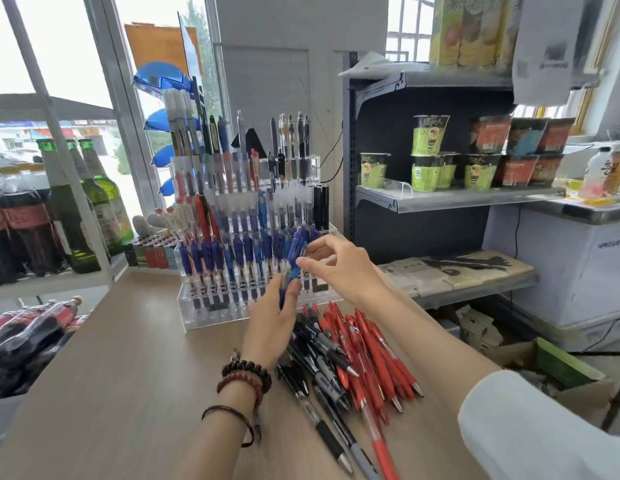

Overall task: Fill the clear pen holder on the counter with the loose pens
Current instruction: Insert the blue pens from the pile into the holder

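The clear tiered pen holder (197, 315) stands on the wooden counter (128, 393), its rows holding several blue, red and black pens. My left hand (270, 323) grips a bunch of blue pens (295, 258) upright in front of the holder's lowest row. My right hand (339, 265) pinches the top of one of those blue pens. A heap of loose red pens (370, 355) and black pens (319, 362) lies on the counter below my hands.
Green glass bottles (93, 209) and cola bottles (21, 344) stand at the left. A dark shelf unit (440, 199) with cup noodles is at the right. Small boxes (152, 251) sit behind the holder.
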